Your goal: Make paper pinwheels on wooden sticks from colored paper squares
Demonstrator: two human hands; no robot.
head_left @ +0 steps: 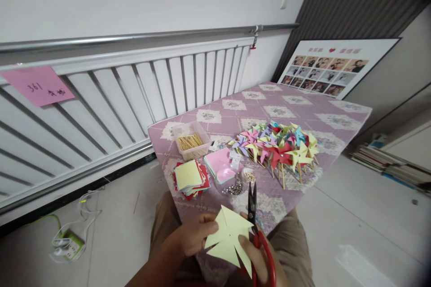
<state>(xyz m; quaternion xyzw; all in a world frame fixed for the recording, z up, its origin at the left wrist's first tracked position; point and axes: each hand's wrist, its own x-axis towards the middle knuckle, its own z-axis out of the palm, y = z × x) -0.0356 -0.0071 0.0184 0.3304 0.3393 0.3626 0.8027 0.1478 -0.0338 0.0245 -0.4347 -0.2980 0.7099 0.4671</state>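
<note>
A pale yellow paper square (226, 238), cut in from its corners, is spread over my lap. My left hand (195, 235) pinches its left edge between thumb and fingers. In my right hand (257, 255) is a pair of red-handled scissors (252, 210), its dark blades pointing up past the paper's right edge. The right thumb also presses on the paper. Just beyond lie a stack of coloured paper squares (189, 177) with yellow on top, a pink stack (218, 161), a heap of small metal pins (235, 187) and a small cup of light-coloured bits (249, 176).
Finished paper pinwheels (281, 154) on sticks are heaped on the right of the flowered tablecloth (232, 105). A clear plastic box (191, 143) holds thin wooden sticks. A radiator (128, 94) runs along the wall. A green power strip (72, 244) with cables lies on the floor.
</note>
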